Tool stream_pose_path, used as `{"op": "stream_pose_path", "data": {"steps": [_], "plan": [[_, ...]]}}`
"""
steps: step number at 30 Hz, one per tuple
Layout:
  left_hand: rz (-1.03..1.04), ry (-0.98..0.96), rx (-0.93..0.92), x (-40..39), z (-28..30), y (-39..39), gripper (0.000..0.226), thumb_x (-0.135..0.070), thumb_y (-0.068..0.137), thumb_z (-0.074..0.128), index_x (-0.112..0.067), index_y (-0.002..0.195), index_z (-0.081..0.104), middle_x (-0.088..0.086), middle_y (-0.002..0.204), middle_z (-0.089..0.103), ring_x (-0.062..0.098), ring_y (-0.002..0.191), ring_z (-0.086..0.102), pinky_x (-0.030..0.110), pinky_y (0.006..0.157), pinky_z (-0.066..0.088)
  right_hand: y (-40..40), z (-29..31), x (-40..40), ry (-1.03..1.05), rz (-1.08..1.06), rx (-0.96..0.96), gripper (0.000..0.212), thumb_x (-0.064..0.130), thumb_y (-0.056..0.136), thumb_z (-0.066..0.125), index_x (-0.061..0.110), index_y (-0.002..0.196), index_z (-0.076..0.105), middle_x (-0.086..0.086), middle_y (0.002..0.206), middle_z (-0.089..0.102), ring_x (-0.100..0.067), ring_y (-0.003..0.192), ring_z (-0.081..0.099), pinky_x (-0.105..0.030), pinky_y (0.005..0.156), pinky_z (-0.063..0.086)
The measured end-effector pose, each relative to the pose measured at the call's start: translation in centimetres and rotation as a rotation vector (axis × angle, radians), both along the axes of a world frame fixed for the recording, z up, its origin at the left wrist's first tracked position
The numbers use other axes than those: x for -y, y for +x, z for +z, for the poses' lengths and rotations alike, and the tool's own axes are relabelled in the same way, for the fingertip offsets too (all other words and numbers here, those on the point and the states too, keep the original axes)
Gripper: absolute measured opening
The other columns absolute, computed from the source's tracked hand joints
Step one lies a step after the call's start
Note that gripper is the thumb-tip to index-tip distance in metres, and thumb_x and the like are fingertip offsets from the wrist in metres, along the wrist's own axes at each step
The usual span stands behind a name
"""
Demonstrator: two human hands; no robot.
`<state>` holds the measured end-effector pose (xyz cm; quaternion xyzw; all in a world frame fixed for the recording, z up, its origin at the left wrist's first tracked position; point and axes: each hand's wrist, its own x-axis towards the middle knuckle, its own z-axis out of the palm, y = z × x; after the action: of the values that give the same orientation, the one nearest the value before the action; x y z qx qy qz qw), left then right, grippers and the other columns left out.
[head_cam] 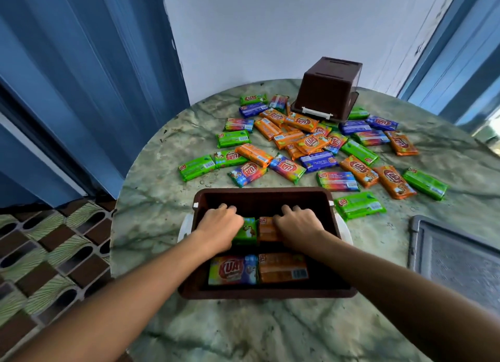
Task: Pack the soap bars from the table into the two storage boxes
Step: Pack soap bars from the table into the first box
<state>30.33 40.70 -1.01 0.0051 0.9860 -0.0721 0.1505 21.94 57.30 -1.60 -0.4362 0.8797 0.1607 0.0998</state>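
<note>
I take it for a home, round marble-pattern table (189,334), blue curtains (81,77), patterned floor tiles (48,253), plain pale wall (270,36)

I'm watching both hands working inside the open brown plastic storage box (341,226): the left hand (220,227) is pressing on a green wrapped soap bar (247,230), the right hand (299,226) on an orange wrapped soap bar (266,230). Loose bars (311,145) are lying scattered across the round green marble table (162,199).

Open brown box (266,195) near the table edge, four soap bars laid flat inside, many bright bars (311,145) scattered behind, second brown box (327,91) upside down.
</note>
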Motion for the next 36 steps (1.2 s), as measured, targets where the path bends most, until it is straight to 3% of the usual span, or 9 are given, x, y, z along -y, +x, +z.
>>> {"op": "stream_pose_path", "data": {"steps": [5,13,20,24,26,28,29,32,36], "plan": [[0.002,0.005,0.023,-0.2,-0.8,0.2,0.02,0.0,0.084,0.056,-0.006,0.102,0.062,0.014,0.105,0.061,0.034,0.101,0.059,0.041,0.074,0.048,1.3,-1.5,1.1,0.005,-0.042,0.024,0.032,0.011,0.096,0.044,0.007,0.126,0.056,-0.015,0.128,0.048,-0.035,0.114,0.05,-0.042,0.081,0.048],[-0.086,-0.045,0.059,-0.4,0.0,-0.6,0.015,0.002,0.082,0.055,-0.005,0.093,0.061,0.015,0.097,0.066,0.035,0.093,0.063,0.038,0.068,0.047,1.0,-0.9,1.6,0.045,-0.019,0.024,0.031,0.011,0.096,0.044,0.006,0.123,0.058,-0.016,0.127,0.049,-0.036,0.11,0.053,-0.042,0.079,0.049],[-0.08,0.041,0.158,0.3,1.6,-1.3,0.021,-0.022,0.081,0.065,-0.01,0.097,0.06,0.012,0.102,0.066,0.033,0.096,0.063,0.038,0.073,0.047,0.4,1.2,2.4,0.139,0.018,0.094,0.03,0.027,0.092,0.056,0.012,0.118,0.061,-0.011,0.119,0.06,-0.029,0.104,0.062,-0.035,0.075,0.049],[-0.054,0.249,-0.225,2.5,3.2,-2.2,0.029,-0.031,0.085,0.06,-0.019,0.111,0.062,0.003,0.111,0.065,0.026,0.106,0.059,0.036,0.083,0.048,-1.3,4.7,2.4,-0.199,-0.002,0.035,0.022,0.024,0.093,0.049,0.016,0.112,0.058,-0.006,0.108,0.066,-0.025,0.096,0.063,-0.03,0.066,0.042],[-0.026,0.224,-0.285,4.2,3.5,-3.1,0.042,-0.031,0.081,0.067,-0.019,0.12,0.058,0.0,0.116,0.06,0.023,0.113,0.053,0.036,0.089,0.046,-3.4,5.6,1.9,-0.267,-0.057,-0.005,0.039,0.025,0.09,0.056,0.017,0.127,0.048,-0.007,0.122,0.058,-0.026,0.114,0.052,-0.036,0.08,0.048],[0.026,0.153,-0.117,5.3,3.6,-3.7,0.054,-0.032,0.076,0.073,-0.022,0.126,0.053,-0.001,0.12,0.056,0.023,0.116,0.051,0.036,0.091,0.045,-5.1,5.3,1.2,-0.099,-0.181,0.013,0.059,0.031,0.085,0.065,0.017,0.136,0.039,-0.01,0.133,0.048,-0.03,0.124,0.044,-0.043,0.095,0.043],[0.048,0.149,-0.05,5.6,3.4,-4.0,0.051,-0.03,0.076,0.073,-0.023,0.123,0.054,0.001,0.118,0.058,0.024,0.113,0.054,0.036,0.087,0.046,-5.6,4.8,1.0,-0.04,-0.226,0.046,0.058,0.034,0.085,0.065,0.018,0.135,0.04,-0.01,0.131,0.049,-0.029,0.121,0.047,-0.042,0.092,0.044],[0.064,0.191,-0.033,6.2,2.9,-4.7,0.026,-0.021,0.081,0.068,-0.021,0.107,0.062,0.007,0.107,0.065,0.028,0.105,0.059,0.034,0.076,0.045,-6.2,3.1,0.4,-0.069,-0.221,0.082,0.029,0.03,0.092,0.055,0.021,0.119,0.051,-0.002,0.11,0.061,-0.019,0.096,0.061,-0.028,0.065,0.044],[0.048,0.223,-0.08,7.5,2.9,-7.0,0.023,-0.022,0.081,0.068,-0.023,0.104,0.064,0.007,0.103,0.066,0.029,0.103,0.059,0.033,0.073,0.042,-7.7,3.1,0.5,-0.133,-0.226,0.047,0.026,0.032,0.092,0.054,0.023,0.117,0.055,0.0,0.103,0.064,-0.019,0.091,0.062,-0.027,0.062,0.041]]}}
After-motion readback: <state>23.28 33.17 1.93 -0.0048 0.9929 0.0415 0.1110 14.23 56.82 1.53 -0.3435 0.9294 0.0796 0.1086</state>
